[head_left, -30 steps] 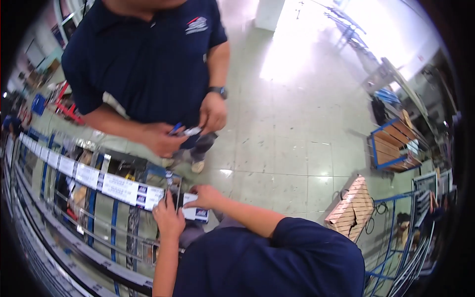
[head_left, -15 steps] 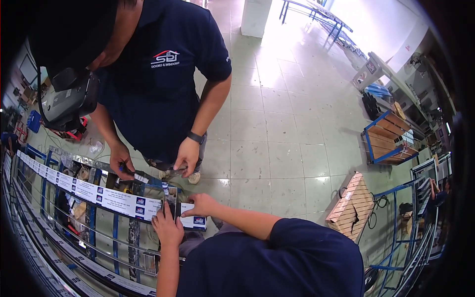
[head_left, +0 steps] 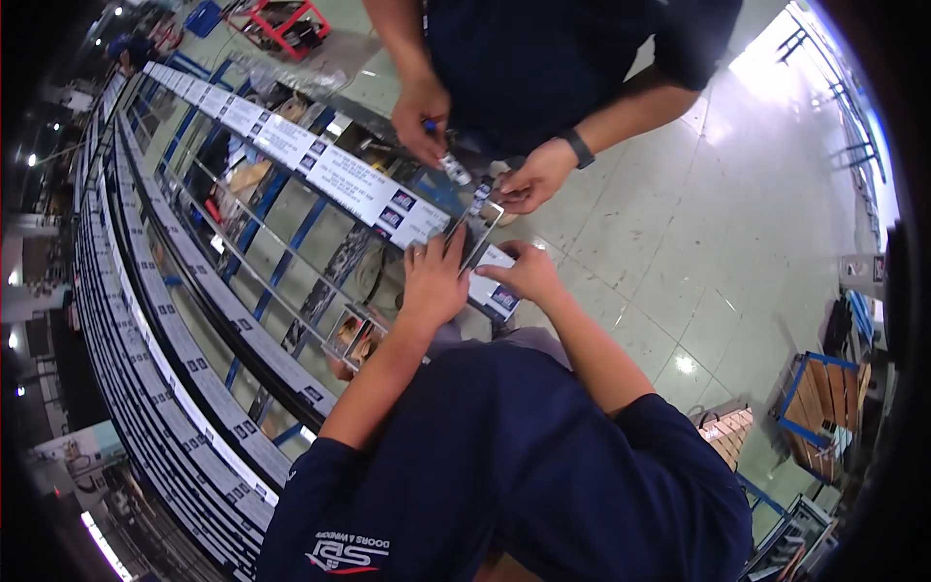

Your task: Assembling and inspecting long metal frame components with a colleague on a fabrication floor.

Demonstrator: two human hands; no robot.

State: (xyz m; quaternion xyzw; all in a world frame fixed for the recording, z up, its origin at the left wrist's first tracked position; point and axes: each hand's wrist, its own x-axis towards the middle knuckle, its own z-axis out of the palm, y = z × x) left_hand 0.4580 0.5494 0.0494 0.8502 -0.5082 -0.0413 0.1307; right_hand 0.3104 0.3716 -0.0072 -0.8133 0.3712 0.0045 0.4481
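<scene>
A long profile (head_left: 364,199) covered in white printed film lies across a rack, its near end in front of me. Close to that end, a box-shaped metal piece (head_left: 482,238) with bright edges sits across it. My left hand (head_left: 435,286) grips the metal piece from the left, fingers pressed on its dark side. At the profile's end, my right hand (head_left: 529,274) holds the edge, thumb on the white film. Opposite me, a co-worker's hand (head_left: 424,114) holds a small tool (head_left: 454,171) with a blue part and silvery tip. The co-worker's other hand (head_left: 538,179) is beside the metal piece.
More film-covered profiles (head_left: 208,388) lie in rows on the left. Under the work runs a rack with blue bars (head_left: 291,247). A red cart (head_left: 283,27) stands at the far left. On the right are a wrapped carton (head_left: 725,432) and a wooden-sided trolley (head_left: 824,407).
My view has turned, so the bench appears further right and more slanted. The co-worker's tool and other hand have come closer to the metal piece. My hands keep their hold.
</scene>
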